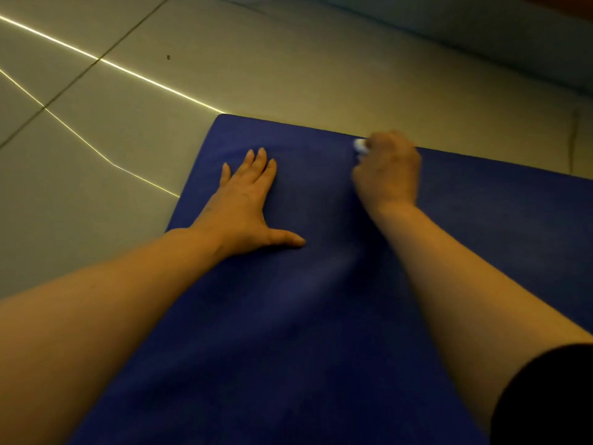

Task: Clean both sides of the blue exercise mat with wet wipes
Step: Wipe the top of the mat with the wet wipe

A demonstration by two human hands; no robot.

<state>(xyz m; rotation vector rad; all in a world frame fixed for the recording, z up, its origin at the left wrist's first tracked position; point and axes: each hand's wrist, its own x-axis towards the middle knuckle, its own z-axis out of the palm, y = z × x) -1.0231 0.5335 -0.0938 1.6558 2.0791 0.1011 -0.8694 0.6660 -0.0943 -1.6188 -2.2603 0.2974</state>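
The blue exercise mat (pixel 321 316) lies flat on the tiled floor (pixel 128 155), its far edge running just beyond both hands; the left hand (pixel 247 207) rests on the mat with fingers straight and spread, palm down, holding nothing; the right hand (pixel 388 171) sits at the mat's far edge, its grip curled tight round a small wad of white wet wipe (pixel 360 146), of which only a corner shows past the knuckles. The likeliest trouble, as I judge it, is the wipe overshooting the mat's far edge and dragging across the floor, picking up grit that then smears back onto the mat; a bunched wipe also covers little surface, so strips near the mat's corners may be missed; a soft ripple shows in the mat nearer the body, between the forearms, so a hard push could ruck it if the left hand lifts; whether the underside is done I cannot tell.
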